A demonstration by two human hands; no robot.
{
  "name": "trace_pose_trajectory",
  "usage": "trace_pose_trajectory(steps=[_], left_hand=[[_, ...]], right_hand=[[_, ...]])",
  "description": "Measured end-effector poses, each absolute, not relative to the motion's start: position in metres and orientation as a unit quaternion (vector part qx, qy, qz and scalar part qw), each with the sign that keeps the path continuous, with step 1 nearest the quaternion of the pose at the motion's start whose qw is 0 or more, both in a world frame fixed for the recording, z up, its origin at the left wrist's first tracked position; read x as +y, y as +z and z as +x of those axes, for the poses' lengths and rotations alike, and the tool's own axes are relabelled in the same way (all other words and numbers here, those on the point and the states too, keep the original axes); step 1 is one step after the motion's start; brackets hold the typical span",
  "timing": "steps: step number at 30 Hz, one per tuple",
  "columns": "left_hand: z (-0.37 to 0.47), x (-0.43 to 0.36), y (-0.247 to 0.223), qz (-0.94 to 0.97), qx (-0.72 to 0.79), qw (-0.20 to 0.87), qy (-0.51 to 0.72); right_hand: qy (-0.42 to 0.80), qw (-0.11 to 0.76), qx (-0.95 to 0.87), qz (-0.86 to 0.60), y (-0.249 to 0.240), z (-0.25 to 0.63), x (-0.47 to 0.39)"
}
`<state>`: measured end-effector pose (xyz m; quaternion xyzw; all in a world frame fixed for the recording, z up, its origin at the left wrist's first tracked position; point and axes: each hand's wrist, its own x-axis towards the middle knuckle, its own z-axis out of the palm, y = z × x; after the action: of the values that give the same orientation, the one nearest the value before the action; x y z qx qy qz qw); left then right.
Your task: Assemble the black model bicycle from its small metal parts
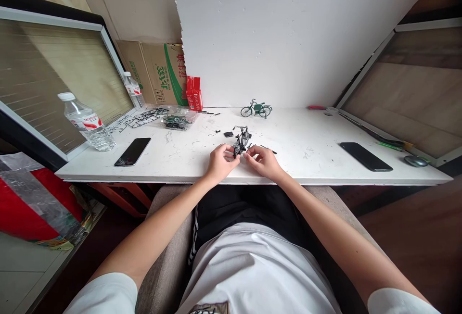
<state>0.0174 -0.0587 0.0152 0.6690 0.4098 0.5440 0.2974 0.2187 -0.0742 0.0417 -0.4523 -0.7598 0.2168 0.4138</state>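
Observation:
A small black model bicycle (242, 139) stands near the front edge of the white table, its handlebar pointing away from me. My left hand (221, 162) is closed on its rear end from the left, thumb and index finger at the back wheel. At the right of that wheel, my right hand (265, 162) has its thumb and fingers drawn together by the lower rear part. Whatever lies between those right fingertips is too small to make out. A small black flat piece (228, 134) lies to the left of the bicycle, and thin black pieces lie beside my right hand.
A green model bicycle (256, 108) stands farther back. At left are a phone (133, 152), water bottles (88, 124), a plastic bag of parts (177, 120), black part frames (147, 117) and a red box (194, 94). A black phone (365, 156) and a mouse (416, 161) lie right.

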Motion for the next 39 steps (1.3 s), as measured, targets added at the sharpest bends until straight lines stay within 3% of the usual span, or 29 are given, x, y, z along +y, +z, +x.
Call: trace_pose_trajectory(steps=[11,18,30,34,39], left_hand=[[0.0184,-0.0588,0.0139,0.684,0.403,0.283,0.539],[0.0174,-0.0590,0.0152,0.681,0.414,0.277,0.536],[0.0190,-0.0596,0.0135,0.695,0.404,0.269,0.531],[0.0176,-0.0596,0.0149,0.683,0.413,0.274,0.536],[0.0177,-0.0605,0.0151,0.686,0.411,0.276,0.533]], right_hand=[[0.184,0.360,-0.788,-0.464,0.0428,0.2173,-0.0745],[0.185,0.404,-0.763,-0.469,0.0410,0.2173,-0.0748],[0.217,0.371,-0.770,-0.471,0.0409,0.2191,-0.0739],[0.197,0.401,-0.767,-0.461,0.0399,0.2183,-0.0732],[0.171,0.376,-0.782,-0.468,0.0394,0.2187,-0.0732]])
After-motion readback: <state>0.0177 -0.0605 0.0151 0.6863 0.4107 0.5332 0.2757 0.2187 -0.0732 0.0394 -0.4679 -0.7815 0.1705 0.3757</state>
